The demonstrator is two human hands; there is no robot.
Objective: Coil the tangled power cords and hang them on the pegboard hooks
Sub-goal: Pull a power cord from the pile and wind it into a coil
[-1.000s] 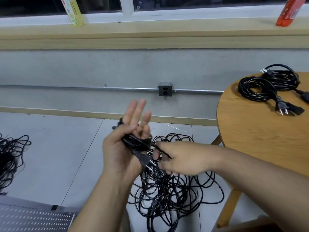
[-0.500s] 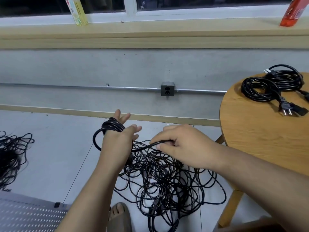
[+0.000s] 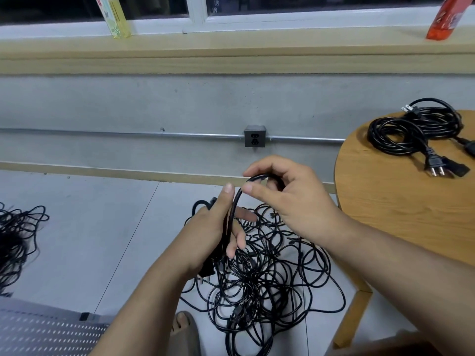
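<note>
A tangled heap of black power cords (image 3: 259, 278) lies on the grey floor below my hands. My left hand (image 3: 216, 232) holds several loops of one black cord (image 3: 232, 214) wound around it, thumb pointing up. My right hand (image 3: 288, 199) pinches a strand of that same cord between thumb and fingers just above the left thumb, arching it over. Two coiled cords (image 3: 411, 132) with plugs lie on the round wooden table (image 3: 401, 214) at the right. A corner of the white pegboard (image 3: 48, 332) shows at the bottom left.
Another tangle of black cords (image 3: 18, 240) lies at the left edge. A wall socket (image 3: 255, 136) sits on a metal conduit ahead. A yellow bottle (image 3: 115, 16) and an orange packet (image 3: 447, 16) stand on the window ledge. My foot (image 3: 185, 330) is near the heap.
My right hand has risen from low beside the left hand and now carries the strand up and over the left thumb. The left hand turned, its fingers closing around the wound loops.
</note>
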